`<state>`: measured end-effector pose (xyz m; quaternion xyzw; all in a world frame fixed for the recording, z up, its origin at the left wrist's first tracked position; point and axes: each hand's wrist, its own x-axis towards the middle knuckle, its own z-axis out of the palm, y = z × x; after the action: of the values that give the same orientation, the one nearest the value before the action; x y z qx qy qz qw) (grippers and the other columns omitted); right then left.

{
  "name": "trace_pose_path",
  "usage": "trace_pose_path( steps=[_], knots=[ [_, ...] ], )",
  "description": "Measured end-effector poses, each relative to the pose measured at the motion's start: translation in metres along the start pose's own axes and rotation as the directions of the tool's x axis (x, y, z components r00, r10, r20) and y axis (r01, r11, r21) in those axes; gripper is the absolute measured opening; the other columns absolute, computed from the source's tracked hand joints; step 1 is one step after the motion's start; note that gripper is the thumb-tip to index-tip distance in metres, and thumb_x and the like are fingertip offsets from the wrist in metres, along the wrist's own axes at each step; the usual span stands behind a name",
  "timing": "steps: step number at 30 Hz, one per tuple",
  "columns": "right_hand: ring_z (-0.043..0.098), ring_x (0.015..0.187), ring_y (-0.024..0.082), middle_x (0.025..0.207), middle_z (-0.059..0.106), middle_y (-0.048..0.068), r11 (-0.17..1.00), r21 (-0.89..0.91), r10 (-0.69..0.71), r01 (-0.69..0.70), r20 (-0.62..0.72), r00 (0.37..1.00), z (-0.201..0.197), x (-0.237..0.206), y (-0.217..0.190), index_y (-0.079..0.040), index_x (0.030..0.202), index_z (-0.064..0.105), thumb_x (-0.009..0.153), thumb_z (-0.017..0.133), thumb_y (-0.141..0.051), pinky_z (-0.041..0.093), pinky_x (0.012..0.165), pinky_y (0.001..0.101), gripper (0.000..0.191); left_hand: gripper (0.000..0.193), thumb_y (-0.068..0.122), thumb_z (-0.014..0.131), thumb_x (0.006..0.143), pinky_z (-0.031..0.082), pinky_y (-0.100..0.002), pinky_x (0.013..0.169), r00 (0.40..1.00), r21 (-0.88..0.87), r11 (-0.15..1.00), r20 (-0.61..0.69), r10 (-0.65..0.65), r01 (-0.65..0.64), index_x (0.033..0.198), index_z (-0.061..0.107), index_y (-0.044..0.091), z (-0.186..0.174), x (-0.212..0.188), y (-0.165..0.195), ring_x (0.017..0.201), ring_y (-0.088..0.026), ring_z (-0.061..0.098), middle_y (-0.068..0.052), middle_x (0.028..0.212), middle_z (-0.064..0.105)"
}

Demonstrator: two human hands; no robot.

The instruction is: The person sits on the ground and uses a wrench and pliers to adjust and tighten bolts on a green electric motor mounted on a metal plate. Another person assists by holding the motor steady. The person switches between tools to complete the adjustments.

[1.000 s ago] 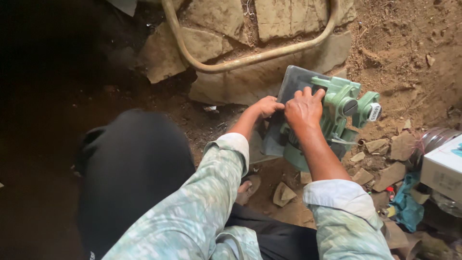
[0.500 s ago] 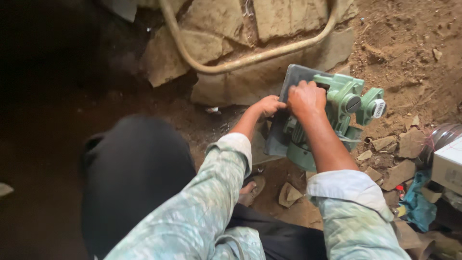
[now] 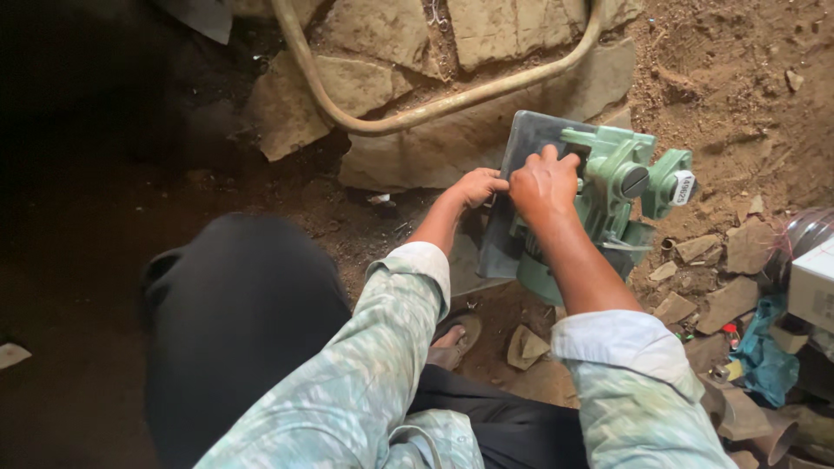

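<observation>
- Head view, looking straight down: a green power tool [image 3: 608, 204] with a flat grey base plate [image 3: 521, 200] stands tipped up on the dirt, just beside flat stone slabs [image 3: 486, 130], right of centre.
- Left hand [image 3: 476, 186] is at the plate's left edge, fingers curled against it; whether they pinch the edge or only press on it cannot be told, since the fingertips are hidden.
- Right hand [image 3: 543, 184] lies over the plate's upper face where it meets the green body, fingers bent and pressing down on the tool; the fingertips touch the housing, and no gap shows between hand and metal.
- A round dark knob [image 3: 634, 181] and a small white tag [image 3: 684, 187] sit on the tool's right side, clear of both hands.
- Above the tool, a bent tan hose [image 3: 434, 108] loops across the slabs, passing close by the plate's top corner.
- Right of the tool lie loose stone chips [image 3: 721, 252]; farther right, a white box [image 3: 817, 282] and a blue cloth [image 3: 764, 356] crowd the frame's edge, so little room is free there.
- Below the tool, a sandalled foot [image 3: 452, 340] rests on the ground near a broken stone piece [image 3: 526, 346].
- Left of the hands, the person's dark-clad knee [image 3: 234, 321] fills the lower middle; beyond it, shadowed bare earth [image 3: 78, 217] gives the widest open room.
- Patterned pale-green sleeves [image 3: 365, 365] cover both forearms up to rolled cuffs.
</observation>
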<state>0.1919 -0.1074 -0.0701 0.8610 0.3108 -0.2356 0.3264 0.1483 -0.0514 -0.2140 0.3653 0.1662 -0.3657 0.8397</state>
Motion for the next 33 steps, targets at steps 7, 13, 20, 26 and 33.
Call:
trace_pose_path(
  steps=[7, 13, 20, 26, 33],
  knots=[
    [0.058, 0.11, 0.029, 0.107, 0.071, 0.005, 0.997, -0.003, 0.078, -0.078, 0.115, 0.99, -0.008, 0.009, -0.001, -0.022, 0.097, 0.081, 0.08, 0.071, -0.038, 0.045, 0.078, 0.0495, 0.025, 0.033, 0.018, 0.079, 0.075, 0.055, -0.033, 0.062, 0.994, 0.062, 0.992, 0.032, 0.106, -0.108, 0.107, 0.075, 0.008, -0.001, 0.002, 0.007, 0.072, -0.013, 0.067, -0.003, 0.088, 0.074],
    [0.058, 0.113, 0.025, 0.108, 0.072, 0.001, 1.0, -0.014, -0.026, 0.027, 0.06, 0.998, -0.006, 0.002, 0.001, -0.024, 0.096, 0.083, 0.086, 0.067, -0.038, 0.044, 0.084, 0.0483, 0.023, 0.032, 0.016, 0.078, 0.079, 0.054, -0.032, 0.059, 0.997, 0.099, 0.994, 0.057, 0.044, -0.05, 0.108, 0.077, 0.003, -0.003, 0.005, 0.003, 0.068, -0.015, 0.065, -0.003, 0.085, 0.072],
    [0.059, 0.112, 0.026, 0.104, 0.075, 0.001, 1.0, -0.025, -0.01, 0.012, 0.069, 0.998, -0.003, 0.002, 0.001, -0.026, 0.095, 0.083, 0.086, 0.07, -0.037, 0.046, 0.081, 0.0476, 0.019, 0.027, 0.015, 0.078, 0.078, 0.051, -0.033, 0.05, 0.999, 0.048, 0.998, -0.002, -0.038, 0.038, 0.104, 0.074, 0.009, -0.001, -0.003, 0.006, 0.06, -0.014, 0.063, -0.003, 0.078, 0.07],
    [0.062, 0.113, 0.028, 0.105, 0.075, 0.004, 0.997, 0.054, 0.045, -0.054, 0.151, 0.988, -0.005, 0.011, 0.005, -0.021, 0.098, 0.083, 0.081, 0.078, -0.041, 0.053, 0.08, 0.0465, 0.027, 0.019, 0.014, 0.075, 0.079, 0.055, -0.034, 0.049, 0.999, 0.171, 0.985, -0.004, -0.036, 0.036, 0.097, 0.074, 0.009, -0.006, 0.007, 0.006, 0.056, -0.016, 0.064, -0.004, 0.077, 0.072],
    [0.059, 0.115, 0.027, 0.113, 0.071, 0.001, 0.999, 0.03, 0.029, -0.032, 0.111, 0.993, -0.003, 0.006, 0.002, -0.024, 0.099, 0.083, 0.082, 0.075, -0.039, 0.05, 0.083, 0.0483, 0.024, 0.015, 0.011, 0.073, 0.081, 0.052, -0.034, 0.05, 0.999, 0.074, 0.996, -0.014, -0.046, 0.047, 0.095, 0.074, 0.006, -0.004, 0.004, 0.004, 0.054, -0.016, 0.06, -0.004, 0.071, 0.066]
  ],
)
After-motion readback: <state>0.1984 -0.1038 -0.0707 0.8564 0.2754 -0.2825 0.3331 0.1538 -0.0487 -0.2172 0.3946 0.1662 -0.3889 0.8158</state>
